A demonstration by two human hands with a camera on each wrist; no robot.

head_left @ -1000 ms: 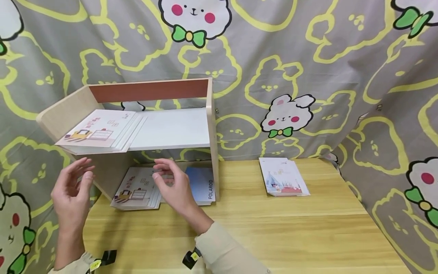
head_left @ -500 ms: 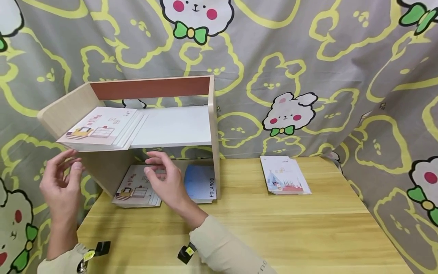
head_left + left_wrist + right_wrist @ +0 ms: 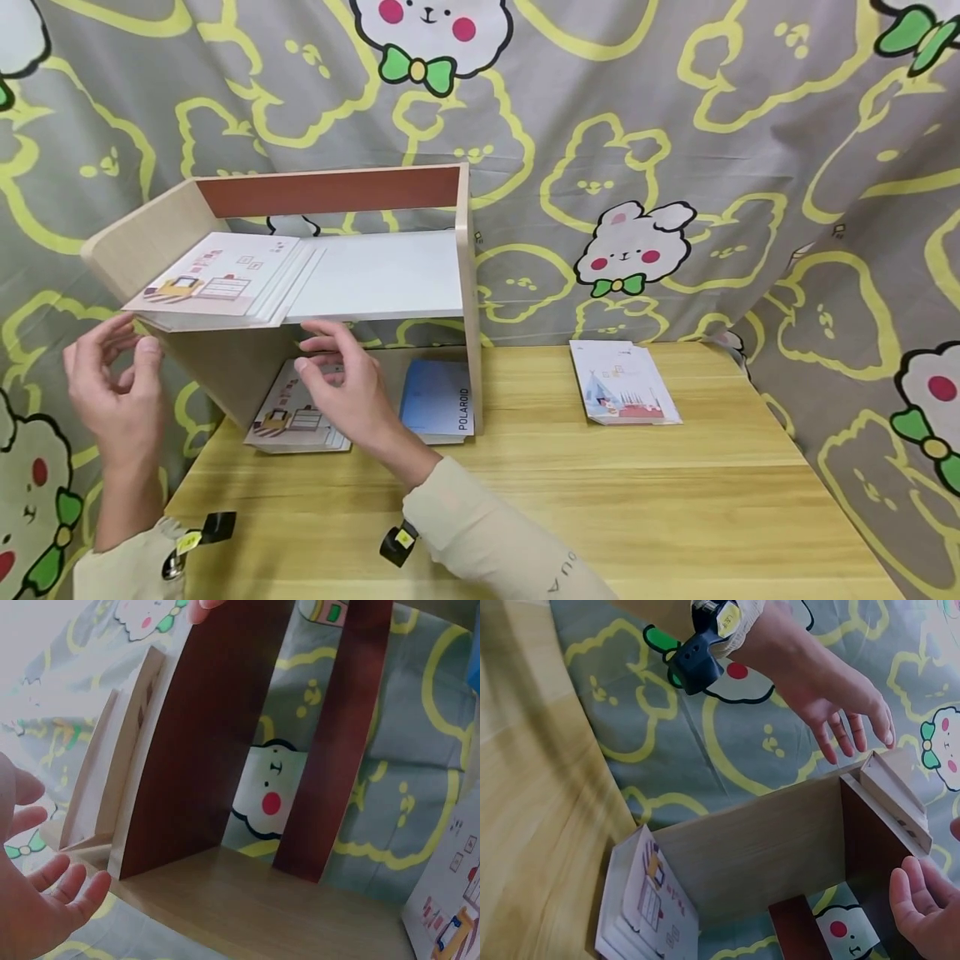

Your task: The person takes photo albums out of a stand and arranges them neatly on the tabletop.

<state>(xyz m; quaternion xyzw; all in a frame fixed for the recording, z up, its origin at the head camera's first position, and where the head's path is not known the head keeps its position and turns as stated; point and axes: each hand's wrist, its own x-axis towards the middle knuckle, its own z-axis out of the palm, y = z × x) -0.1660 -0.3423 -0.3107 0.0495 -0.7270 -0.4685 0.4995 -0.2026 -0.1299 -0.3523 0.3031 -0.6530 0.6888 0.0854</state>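
Note:
A stack of white-covered books (image 3: 225, 275) with a yellow vehicle picture lies at the left of the upper shelf, jutting past its front edge. My left hand (image 3: 116, 392) is just below the stack's front left corner, fingers loosely bent, holding nothing. In the left wrist view, the left hand (image 3: 52, 892) has its fingertips close to the stack's end. My right hand (image 3: 348, 383) hangs in front of the lower opening, thumb and fingers apart around nothing, fingertips near the upper shelf's front edge. It partly hides a similar lower stack of books (image 3: 281, 417).
The wooden shelf unit (image 3: 471, 333) stands at the table's back left. A blue book (image 3: 438, 396) marked POLAROID lies at the right of its lower level. Another small stack of books (image 3: 622, 383) with a tent picture lies on the wooden table (image 3: 637, 500). A patterned curtain (image 3: 712, 208) hangs behind.
Both hands have moved left and a little upward, the left one closer under the upper stack's corner. The books and the shelf unit stay where they were.

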